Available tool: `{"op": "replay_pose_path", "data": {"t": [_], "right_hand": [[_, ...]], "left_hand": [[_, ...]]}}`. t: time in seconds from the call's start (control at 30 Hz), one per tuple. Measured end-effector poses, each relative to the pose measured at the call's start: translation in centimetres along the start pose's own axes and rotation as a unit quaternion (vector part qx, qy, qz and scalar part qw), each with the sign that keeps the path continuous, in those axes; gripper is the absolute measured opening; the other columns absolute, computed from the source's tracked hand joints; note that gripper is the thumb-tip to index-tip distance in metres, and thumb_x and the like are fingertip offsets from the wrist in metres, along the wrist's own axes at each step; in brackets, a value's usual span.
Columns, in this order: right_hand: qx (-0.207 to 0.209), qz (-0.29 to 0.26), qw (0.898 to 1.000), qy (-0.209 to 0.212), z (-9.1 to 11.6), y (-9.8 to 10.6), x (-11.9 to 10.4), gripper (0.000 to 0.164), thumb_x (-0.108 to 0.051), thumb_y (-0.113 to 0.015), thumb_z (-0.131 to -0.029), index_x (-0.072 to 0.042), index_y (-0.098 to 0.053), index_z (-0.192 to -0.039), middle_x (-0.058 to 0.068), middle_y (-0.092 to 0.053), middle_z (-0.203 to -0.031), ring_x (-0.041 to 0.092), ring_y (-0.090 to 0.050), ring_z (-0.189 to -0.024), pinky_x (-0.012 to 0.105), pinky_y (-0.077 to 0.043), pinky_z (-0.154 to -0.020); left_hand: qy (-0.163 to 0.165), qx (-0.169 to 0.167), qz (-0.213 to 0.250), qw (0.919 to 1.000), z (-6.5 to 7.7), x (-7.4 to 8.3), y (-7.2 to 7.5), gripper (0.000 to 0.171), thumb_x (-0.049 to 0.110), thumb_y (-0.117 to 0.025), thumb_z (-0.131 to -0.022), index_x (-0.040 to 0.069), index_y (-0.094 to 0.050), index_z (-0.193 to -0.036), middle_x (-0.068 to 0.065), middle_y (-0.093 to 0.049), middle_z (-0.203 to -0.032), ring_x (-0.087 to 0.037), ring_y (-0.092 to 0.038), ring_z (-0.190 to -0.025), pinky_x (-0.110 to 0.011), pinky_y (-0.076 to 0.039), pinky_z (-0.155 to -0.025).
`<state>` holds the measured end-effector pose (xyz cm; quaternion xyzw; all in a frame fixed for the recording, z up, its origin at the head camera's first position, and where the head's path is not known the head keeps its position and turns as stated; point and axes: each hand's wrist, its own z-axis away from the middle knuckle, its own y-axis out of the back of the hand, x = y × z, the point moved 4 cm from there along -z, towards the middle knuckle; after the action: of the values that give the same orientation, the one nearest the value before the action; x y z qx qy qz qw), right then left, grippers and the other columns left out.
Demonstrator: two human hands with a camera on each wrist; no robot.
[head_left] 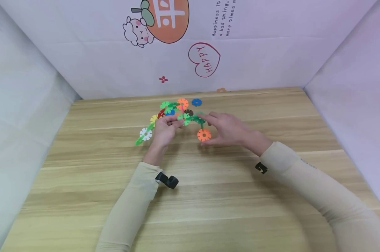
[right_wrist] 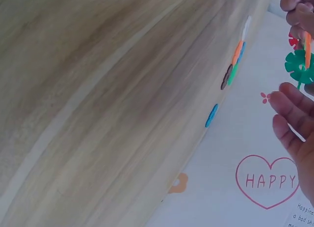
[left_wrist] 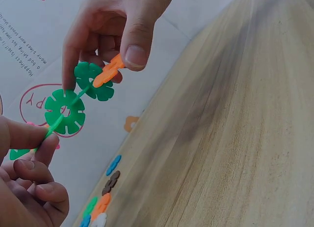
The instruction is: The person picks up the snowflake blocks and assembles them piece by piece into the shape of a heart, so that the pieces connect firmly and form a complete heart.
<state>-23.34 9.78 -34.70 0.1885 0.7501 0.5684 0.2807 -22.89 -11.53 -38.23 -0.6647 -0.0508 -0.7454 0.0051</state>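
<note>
A chain of slotted plastic snowflake discs is held up between the two hands. With thumb and forefinger, my left hand (head_left: 165, 131) pinches a light green disc (head_left: 184, 119) in its middle. My right hand (head_left: 229, 128) spans the chain's right end, its thumb at the edge of an orange disc (left_wrist: 109, 72) and its forefinger by a dark green disc (left_wrist: 65, 111). The orange disc is slotted into another dark green disc (left_wrist: 100, 92). Left of the left hand, the chain continues through a yellow disc (head_left: 154, 119), a white disc (head_left: 145, 134) and light green ones.
Near the back wall, loose discs lie on the wooden table (head_left: 190, 210), among them a blue disc (head_left: 196, 102) and a brown disc (head_left: 188, 112). White printed cloth (head_left: 256, 59) stands behind and at both sides. A black strap mount (head_left: 167, 180) sits on the left sleeve.
</note>
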Motion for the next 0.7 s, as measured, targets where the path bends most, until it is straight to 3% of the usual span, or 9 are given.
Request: {"op": "replay_pose_path", "data": {"t": [0.2,0.43,0.7], "right_hand": [[0.022,0.003,0.999,0.029,0.07,0.43,-0.4,0.079,-0.048,-0.086,-0.077,-0.004,-0.057,-0.135,0.007,-0.066,-0.108,0.021,-0.063,-0.083,0.039,-0.055,-0.075],[0.0,0.029,1.0,0.01,0.0,0.31,-0.1,0.088,-0.051,-0.085,-0.077,-0.005,-0.05,-0.143,0.008,-0.065,-0.108,0.02,-0.06,-0.082,0.04,-0.054,-0.079],[0.009,0.031,0.999,0.025,-0.06,0.19,-0.08,0.086,-0.052,-0.085,-0.076,-0.003,-0.053,-0.14,0.004,-0.062,-0.099,0.017,-0.055,-0.074,0.035,-0.052,-0.07]], "left_hand": [[-0.003,-0.004,-0.001,1.0,0.02,0.13,-0.14,0.019,0.009,-0.07,-0.095,-0.002,-0.07,-0.109,-0.014,-0.07,-0.091,-0.037,-0.061,-0.09,-0.021,-0.034,-0.053],[0.001,-0.005,-0.001,1.0,0.02,0.31,-0.07,0.023,0.009,-0.07,-0.095,-0.004,-0.069,-0.114,-0.014,-0.07,-0.091,-0.042,-0.064,-0.102,-0.021,-0.035,-0.055],[0.003,-0.009,-0.008,0.9999,0.08,0.31,-0.11,0.022,0.01,-0.069,-0.096,-0.004,-0.068,-0.114,-0.025,-0.07,-0.101,-0.041,-0.063,-0.094,-0.021,-0.033,-0.052]]}}
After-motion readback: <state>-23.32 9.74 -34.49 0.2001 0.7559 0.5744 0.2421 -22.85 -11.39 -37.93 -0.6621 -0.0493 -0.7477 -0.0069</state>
